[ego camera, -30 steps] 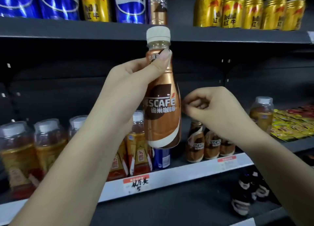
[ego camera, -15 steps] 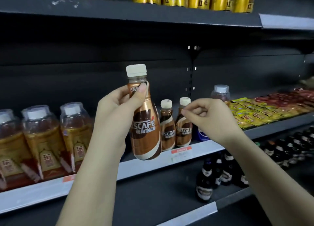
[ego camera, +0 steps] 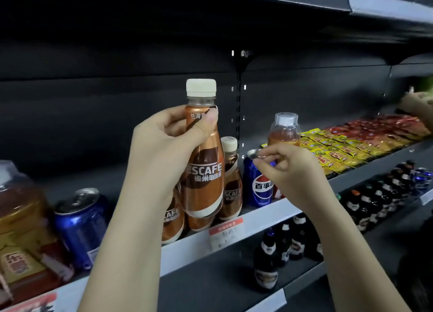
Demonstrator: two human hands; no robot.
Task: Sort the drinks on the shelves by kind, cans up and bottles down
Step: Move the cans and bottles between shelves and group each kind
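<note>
Left hand [ego camera: 168,147] grips copper Nescafé bottle [ego camera: 203,161], cream cap, upright. Right hand [ego camera: 288,168], at its 3 o'clock, pinches rim of blue Pepsi can [ego camera: 259,182].

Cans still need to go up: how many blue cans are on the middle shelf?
2. One blue can stands left of the left hand; a Pepsi can sits under the right hand. Others may be hidden.

A shop: dark shelves [ego camera: 257,218] with price tags [ego camera: 225,233], stocked drinks.
</note>
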